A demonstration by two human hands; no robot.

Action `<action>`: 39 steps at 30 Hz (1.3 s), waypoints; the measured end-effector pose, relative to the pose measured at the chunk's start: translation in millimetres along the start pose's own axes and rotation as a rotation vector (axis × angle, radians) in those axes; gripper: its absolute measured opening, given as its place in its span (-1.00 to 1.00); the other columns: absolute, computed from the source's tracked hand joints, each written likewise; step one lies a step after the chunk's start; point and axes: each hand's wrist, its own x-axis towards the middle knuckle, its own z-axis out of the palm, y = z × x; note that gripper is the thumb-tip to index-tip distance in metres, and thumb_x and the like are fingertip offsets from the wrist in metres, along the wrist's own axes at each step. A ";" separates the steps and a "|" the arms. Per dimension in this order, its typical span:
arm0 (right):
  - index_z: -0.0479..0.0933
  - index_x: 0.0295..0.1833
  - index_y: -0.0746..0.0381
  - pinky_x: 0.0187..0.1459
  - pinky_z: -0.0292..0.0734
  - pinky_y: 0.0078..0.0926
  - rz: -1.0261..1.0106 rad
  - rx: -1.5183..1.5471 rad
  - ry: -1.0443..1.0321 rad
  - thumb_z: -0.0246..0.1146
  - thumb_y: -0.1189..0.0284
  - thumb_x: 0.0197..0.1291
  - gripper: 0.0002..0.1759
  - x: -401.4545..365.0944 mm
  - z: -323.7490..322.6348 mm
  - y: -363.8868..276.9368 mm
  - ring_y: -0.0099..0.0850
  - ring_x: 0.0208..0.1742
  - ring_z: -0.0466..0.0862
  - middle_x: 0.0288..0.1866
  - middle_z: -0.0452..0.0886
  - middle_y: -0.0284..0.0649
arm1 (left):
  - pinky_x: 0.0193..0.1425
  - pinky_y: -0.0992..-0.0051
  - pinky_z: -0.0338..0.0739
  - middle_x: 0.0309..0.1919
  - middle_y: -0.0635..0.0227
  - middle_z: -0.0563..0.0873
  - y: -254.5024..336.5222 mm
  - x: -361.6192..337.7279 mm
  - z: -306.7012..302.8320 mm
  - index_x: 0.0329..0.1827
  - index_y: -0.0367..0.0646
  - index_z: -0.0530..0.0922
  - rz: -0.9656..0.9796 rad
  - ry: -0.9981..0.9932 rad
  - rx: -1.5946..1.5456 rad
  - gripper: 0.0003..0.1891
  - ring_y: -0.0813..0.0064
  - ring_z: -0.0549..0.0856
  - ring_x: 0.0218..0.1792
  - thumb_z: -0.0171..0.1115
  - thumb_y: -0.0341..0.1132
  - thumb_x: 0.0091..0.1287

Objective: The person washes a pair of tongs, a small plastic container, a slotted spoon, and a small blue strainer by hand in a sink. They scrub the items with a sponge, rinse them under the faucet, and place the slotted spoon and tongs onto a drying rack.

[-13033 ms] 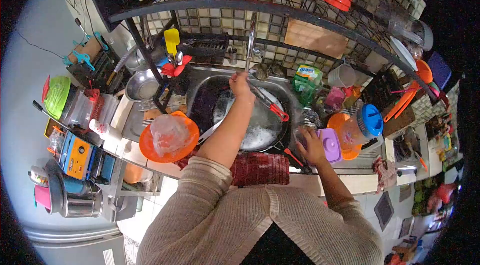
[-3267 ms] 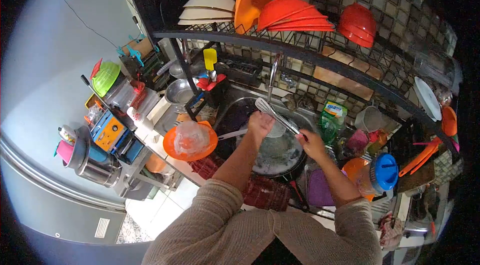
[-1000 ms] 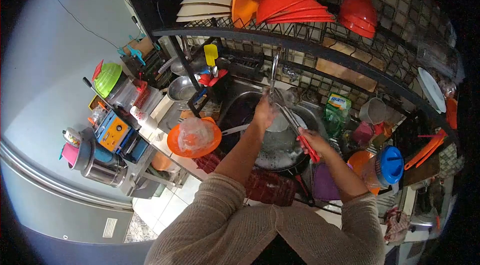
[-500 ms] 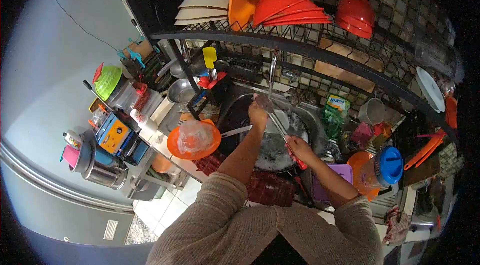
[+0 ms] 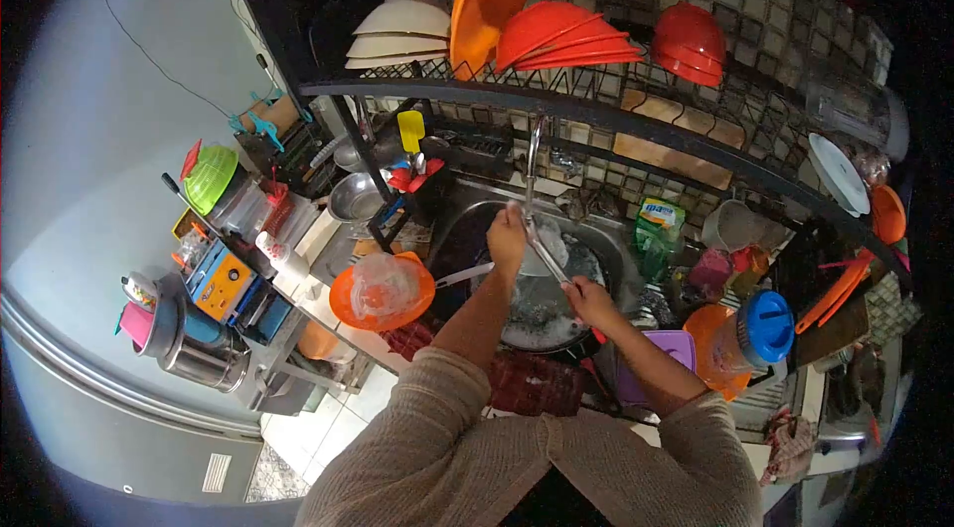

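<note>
My right hand (image 5: 593,304) is wrapped round the lower part of a long shiny metal utensil (image 5: 546,252); a bit of red shows below the fist, at its handle end. My left hand (image 5: 508,241) closes round its upper end, right beneath the tap (image 5: 535,157). The utensil slants across a dark round pan (image 5: 581,330) of sudsy water in the metal sink (image 5: 621,247). A pale bowl shape lies in the suds behind the utensil. At the left, a light-coloured handle (image 5: 465,275) sticks out over the rim.
A black dish rack (image 5: 467,90) spans overhead with white bowls (image 5: 402,25), red bowls (image 5: 566,35) and an orange plate (image 5: 487,0). Left of the sink sits an orange bowl (image 5: 348,299). To the right are a green detergent pouch (image 5: 656,234), a purple tub (image 5: 671,348) and a blue-lidded jug (image 5: 765,328).
My left hand has moved slightly down the view along the utensil's upper end. My right hand stays on the handle part, and the whole view has shifted a little.
</note>
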 end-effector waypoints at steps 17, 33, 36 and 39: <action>0.46 -0.38 0.27 -0.55 0.37 -0.52 -0.105 0.224 -0.049 0.00 -0.09 0.28 -0.42 137.4 33.3 -23.6 -0.51 -0.66 0.47 -0.65 0.47 -0.32 | -0.18 0.45 0.49 -0.16 0.37 0.61 -38.9 -56.1 -80.6 0.01 -0.04 0.58 -0.343 -0.492 -0.180 -0.53 0.47 0.59 -0.26 -0.16 0.10 0.41; 0.35 0.21 0.30 0.00 0.49 -0.18 -0.279 -0.556 -0.093 0.15 0.25 0.28 -0.51 154.2 28.0 -109.6 -0.18 -0.06 0.62 -0.06 0.59 -0.01 | -0.58 0.53 0.30 -0.77 0.47 0.35 -25.1 -76.5 -141.0 -0.26 -0.13 0.59 -0.070 -0.470 -0.036 -0.53 0.66 0.39 -0.71 -0.12 0.08 0.42; 0.36 0.19 0.29 -0.13 0.54 -0.27 -0.104 -0.362 -0.152 0.15 0.27 0.28 -0.55 148.3 24.9 -115.6 -0.32 -0.23 0.64 -0.23 0.59 -0.11 | -0.52 0.51 0.35 -0.74 0.42 0.40 -22.4 -74.7 -149.1 -0.30 -0.17 0.61 -0.104 -0.511 -0.014 -0.57 0.61 0.43 -0.66 -0.08 -0.01 0.42; 0.43 -0.09 0.30 -0.20 0.47 -0.37 -0.093 -0.098 -0.104 0.18 0.32 0.27 -0.73 133.5 26.6 -112.9 -0.38 -0.30 0.55 -0.27 0.54 -0.20 | -0.53 0.49 0.34 -0.75 0.42 0.37 -21.6 -71.9 -156.3 -0.30 -0.18 0.60 -0.065 -0.529 -0.058 -0.56 0.58 0.41 -0.68 -0.10 0.00 0.43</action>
